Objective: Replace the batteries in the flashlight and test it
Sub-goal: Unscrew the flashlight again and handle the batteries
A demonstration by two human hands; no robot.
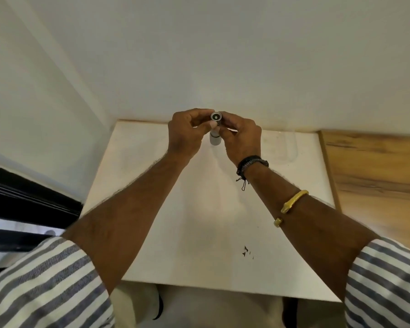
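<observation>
A plain white wall fills the top half of the head view, w/ a dark black frame at the left edge. Below it lies a white rectangular tabletop, its far edge against the wall, and a brown wood-grain surface adjoins it on the right. Two bare forearms reach forward over the tabletop from grey-and-white striped sleeves, rolled up near the elbows. The left hand and right hand meet near the tabletop's far edge, above it, both w/ fingers curled in, pinching a small pale grey-white cylindrical flashlight from either side. The flashlight is held roughly upright btw the two hands, clear of the tabletop; its upper end faces the camera as a metal ring round a dark disc w/ a light centre, and its pale lower barrel hangs below the fingers. The left thumb tip crosses the middle, so can't tell whether upper and lower parts are joined or separate. On the right forearm sits an open gold metal bangle; at the right wrist, a black braided cord bracelet w/ loose ends. A few tiny dark specks lie on the tabletop nearer the person.
</observation>
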